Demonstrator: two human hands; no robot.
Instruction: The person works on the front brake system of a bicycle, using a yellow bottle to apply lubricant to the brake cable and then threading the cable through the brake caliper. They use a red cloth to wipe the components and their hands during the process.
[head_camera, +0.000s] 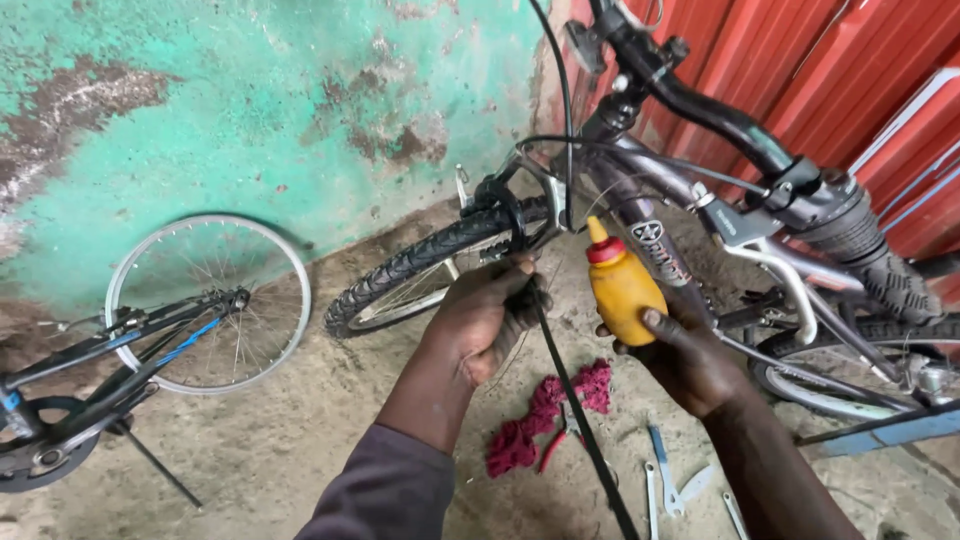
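Observation:
My right hand (685, 355) grips a yellow squeeze bottle (622, 290) with a red cap, its orange nozzle pointing up toward the front brake of a grey bicycle (655, 250). My left hand (485, 315) is closed around a black cable (570, 400) just below the brake arm (510, 215), beside the knobby front tyre (420, 262). The cable runs down from the hand toward the bottom of the view. The black handlebar (720, 110) with its grip and shifter crosses the upper right.
A crumpled red rag (545, 420) lies on the concrete floor with red-handled pliers (560, 440) and several white and blue tyre levers (670, 485). A second bicycle with a bare silver rim (210, 300) leans at the left against a peeling green wall (250, 100). A red metal door (850, 60) stands behind.

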